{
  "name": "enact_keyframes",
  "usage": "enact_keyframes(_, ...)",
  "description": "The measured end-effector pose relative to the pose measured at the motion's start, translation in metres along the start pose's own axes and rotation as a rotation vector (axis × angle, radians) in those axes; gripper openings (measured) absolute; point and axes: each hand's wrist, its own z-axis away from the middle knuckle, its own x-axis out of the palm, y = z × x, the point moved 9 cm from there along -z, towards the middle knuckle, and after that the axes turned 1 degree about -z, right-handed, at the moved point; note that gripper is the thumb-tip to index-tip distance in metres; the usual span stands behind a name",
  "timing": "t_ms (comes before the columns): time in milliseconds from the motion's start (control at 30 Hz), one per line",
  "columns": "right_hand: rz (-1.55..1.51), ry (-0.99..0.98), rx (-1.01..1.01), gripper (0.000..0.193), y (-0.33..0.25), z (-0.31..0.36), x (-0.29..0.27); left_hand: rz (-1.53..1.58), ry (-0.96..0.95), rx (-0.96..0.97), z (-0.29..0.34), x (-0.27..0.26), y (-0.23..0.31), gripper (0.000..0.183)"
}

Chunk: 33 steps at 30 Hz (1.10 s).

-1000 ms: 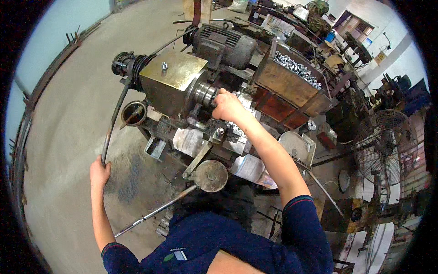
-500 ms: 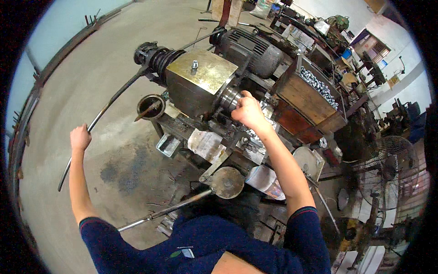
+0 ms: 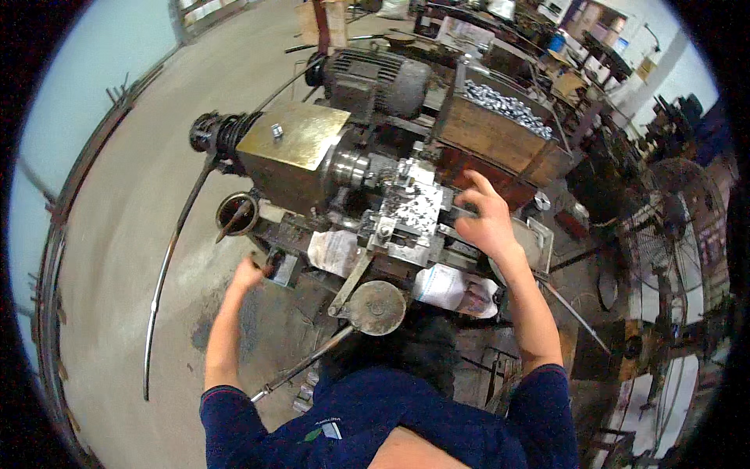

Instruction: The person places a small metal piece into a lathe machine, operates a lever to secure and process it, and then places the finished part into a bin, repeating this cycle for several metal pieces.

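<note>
In front of me stands a lathe-like machine with a brassy-topped headstock [image 3: 301,137] and a shiny round spindle chuck [image 3: 351,168]. My right hand [image 3: 488,223] hovers just right of the chip-covered cross slide [image 3: 412,209], index finger and thumb apart, with nothing visible between them. Beside a small metal tray [image 3: 283,267] at the machine's near left is my left hand [image 3: 250,273]; motion smears its fingers. The long bent lever [image 3: 176,254] hangs left of that hand, untouched. A small metal fitting [image 3: 276,130] rests on the headstock top.
A wooden bin [image 3: 492,125] full of small metal parts stands behind the slide, near an electric motor [image 3: 375,82]. Nearer me are a round disc on an arm [image 3: 376,308] and rags [image 3: 457,291]. A round pot [image 3: 237,214] sits at left; a fan [image 3: 676,211] stands right.
My left hand has let go of the long lever and moved right toward the tray. My right hand has left the chuck and moved right. The view has shifted too.
</note>
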Motion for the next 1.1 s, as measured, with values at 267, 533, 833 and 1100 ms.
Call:
enact_keyframes(267,0.18,-0.038,0.393,0.035,0.132,0.153,-0.061,-1.275,0.006,0.488,-0.051,0.029,0.012,0.031)
enact_keyframes(533,0.812,-0.126,0.971,0.056,0.304,0.332,-0.154,-0.832,0.102,0.195,-0.014,0.005,0.018,0.042)
enact_keyframes(833,0.902,-0.112,1.106,0.033,0.28,0.421,-0.116,-0.456,-0.144,0.06,0.011,-0.009,-0.1,0.041)
enact_keyframes(1100,0.57,-0.054,1.148,0.034,0.167,0.452,-0.047,-0.211,-0.226,-0.036,0.031,0.025,-0.091,0.041)
